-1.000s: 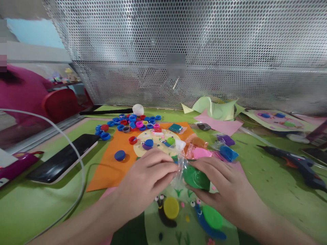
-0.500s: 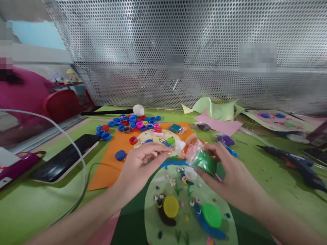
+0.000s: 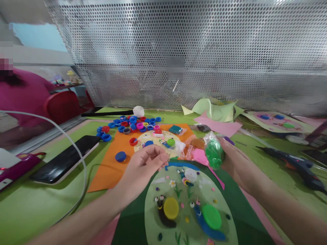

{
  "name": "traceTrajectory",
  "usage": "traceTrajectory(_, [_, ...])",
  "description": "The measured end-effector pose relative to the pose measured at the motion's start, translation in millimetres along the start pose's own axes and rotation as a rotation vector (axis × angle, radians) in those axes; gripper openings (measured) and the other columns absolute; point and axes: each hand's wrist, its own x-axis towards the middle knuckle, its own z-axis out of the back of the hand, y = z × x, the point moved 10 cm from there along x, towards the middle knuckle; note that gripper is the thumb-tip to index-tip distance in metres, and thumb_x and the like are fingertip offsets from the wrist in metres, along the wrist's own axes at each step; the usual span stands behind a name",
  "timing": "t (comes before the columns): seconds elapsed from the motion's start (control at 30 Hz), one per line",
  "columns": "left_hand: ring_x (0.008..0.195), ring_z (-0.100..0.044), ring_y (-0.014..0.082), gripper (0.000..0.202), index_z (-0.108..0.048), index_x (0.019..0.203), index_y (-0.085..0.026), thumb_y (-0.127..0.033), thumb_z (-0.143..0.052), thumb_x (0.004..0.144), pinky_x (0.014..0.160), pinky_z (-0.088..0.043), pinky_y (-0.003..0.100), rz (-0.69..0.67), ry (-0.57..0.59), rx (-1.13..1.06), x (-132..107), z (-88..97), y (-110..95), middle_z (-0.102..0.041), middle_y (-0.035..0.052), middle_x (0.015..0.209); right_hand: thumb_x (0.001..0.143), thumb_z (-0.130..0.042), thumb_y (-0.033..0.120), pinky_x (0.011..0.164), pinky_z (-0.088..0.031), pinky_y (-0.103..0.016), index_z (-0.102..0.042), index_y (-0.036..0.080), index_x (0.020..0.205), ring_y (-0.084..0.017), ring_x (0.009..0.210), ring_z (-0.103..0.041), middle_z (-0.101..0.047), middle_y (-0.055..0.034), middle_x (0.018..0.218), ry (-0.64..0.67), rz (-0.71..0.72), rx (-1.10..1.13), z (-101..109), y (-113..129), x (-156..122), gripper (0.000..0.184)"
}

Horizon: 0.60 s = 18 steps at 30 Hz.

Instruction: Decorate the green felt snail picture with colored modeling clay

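My right hand (image 3: 235, 160) grips a clear plastic packet of green clay (image 3: 214, 152) above the right side of the picture. Over its upper left edge, my left hand (image 3: 150, 158) has thumb and fingers pinched together; whatever is between them is too small to make out. Beneath both lies a snail picture (image 3: 163, 183) on dark green card, with clay snails whose shells are bottle caps, such as a yellow cap (image 3: 171, 208) and a green cap (image 3: 211, 216). Pink clay (image 3: 200, 156) with a pink plastic tool (image 3: 217, 177) lies beside the green packet.
Loose bottle caps (image 3: 133, 119) cluster at the back left, near an orange sheet (image 3: 109, 170). A phone (image 3: 67, 160) and a white cable (image 3: 84, 170) lie left. On the right is a glue gun (image 3: 293, 165). Behind stands a perforated metal panel (image 3: 143, 44); a person in pink (image 3: 22, 95) is at far left.
My right hand has moved slightly right and up with the green clay packet, turning it more upright and uncovering the pink clay and tool. My left hand has drawn back slightly, its fingers more curled.
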Motion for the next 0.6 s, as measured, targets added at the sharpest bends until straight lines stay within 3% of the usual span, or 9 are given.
traceTrajectory(0.1, [0.054,-0.044,0.0069,0.023,-0.054,0.066,-0.017,-0.033,-0.056,0.083,0.052,-0.035,0.017,0.002,0.007,0.011,0,-1.9,0,-0.053,-0.0043,0.060,0.073,-0.059,0.054,0.057,-0.051,-0.027,-0.063,0.022,0.094,-0.018,0.071,-0.062,-0.067,-0.0054,0.089,0.092,-0.150,0.208,-9,-13,2,0.038])
traceTrajectory(0.23, [0.055,-0.049,0.0074,0.016,-0.057,0.071,-0.018,-0.030,-0.059,0.081,0.052,-0.040,0.017,0.026,0.018,0.023,-3,-5.3,0,-0.057,-0.0042,0.062,0.067,-0.070,0.042,0.062,-0.050,-0.023,-0.063,0.021,0.077,-0.014,0.068,-0.060,-0.065,-0.0014,0.078,0.132,-0.110,0.216,-12,-6,4,0.024])
traceTrajectory(0.33, [0.063,-0.055,0.0089,0.008,-0.060,0.075,-0.019,-0.025,-0.065,0.075,0.056,-0.044,0.017,0.054,0.035,0.027,-5,-8.5,2,-0.060,-0.0032,0.069,0.071,-0.067,0.044,0.062,-0.049,-0.023,-0.063,0.021,0.080,-0.013,0.063,-0.060,-0.064,-0.0005,0.073,0.171,-0.087,0.201,-15,-1,2,0.025])
traceTrajectory(0.47, [0.074,-0.056,0.0096,0.013,-0.063,0.081,-0.021,-0.019,-0.070,0.070,0.065,-0.046,0.017,0.022,0.049,0.009,-6,-11.1,0,-0.060,-0.0036,0.078,0.078,-0.053,0.054,0.059,-0.047,-0.026,-0.063,0.020,0.077,-0.014,0.058,-0.058,-0.062,-0.0013,0.065,0.172,-0.022,0.017,-17,8,-2,0.035])
traceTrajectory(0.6, [0.068,-0.054,0.0098,0.008,-0.064,0.082,-0.021,-0.023,-0.066,0.075,0.060,-0.043,0.018,0.056,0.078,0.105,-7,-15.7,5,-0.060,-0.0024,0.076,0.079,-0.052,0.051,0.061,-0.044,-0.025,-0.060,0.019,0.068,-0.016,0.065,-0.055,-0.059,-0.0011,0.068,0.102,0.098,-0.152,-12,19,-5,0.035])
